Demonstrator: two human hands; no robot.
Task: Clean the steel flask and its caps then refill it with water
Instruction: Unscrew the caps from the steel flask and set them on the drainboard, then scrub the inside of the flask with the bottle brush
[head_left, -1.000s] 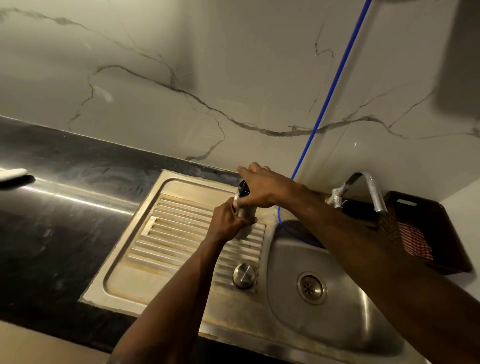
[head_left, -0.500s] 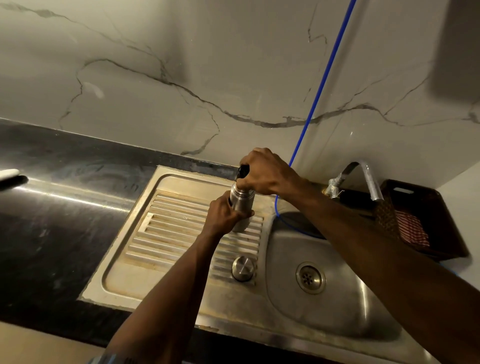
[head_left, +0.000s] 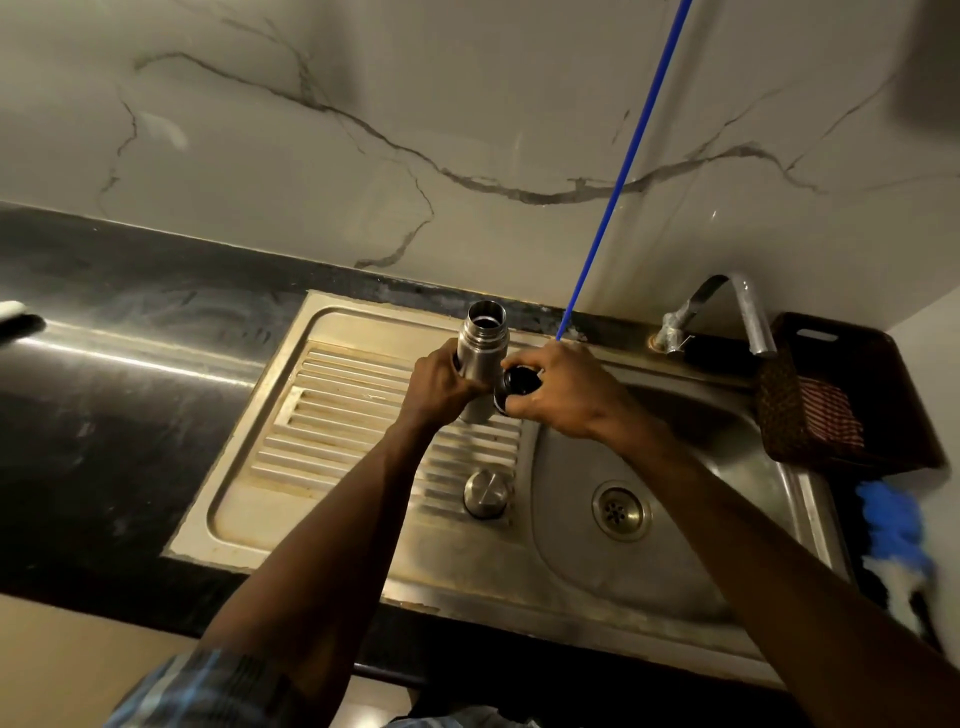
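Observation:
My left hand (head_left: 441, 382) grips the steel flask (head_left: 484, 343) upright over the ribbed drainboard (head_left: 337, 415), and the flask's mouth is uncovered. Just right of the flask, my right hand (head_left: 563, 392) holds the black inner cap (head_left: 517, 387) at the level of the flask's body. A round steel outer cap (head_left: 487, 492) lies on the drainboard near the basin's edge.
The steel sink basin (head_left: 675, 519) with its drain (head_left: 621, 510) lies to the right. A tap (head_left: 748, 317) stands behind it, and a blue hose (head_left: 623, 166) runs down the marble wall. A dark basket (head_left: 841, 395) with cloth sits far right, above a blue scrubber (head_left: 893, 530). Black counter (head_left: 104, 405) extends left.
My right hand has lifted the black inner cap off the flask and brought it down beside the body. The flask's mouth now stands uncovered. The camera has tilted down.

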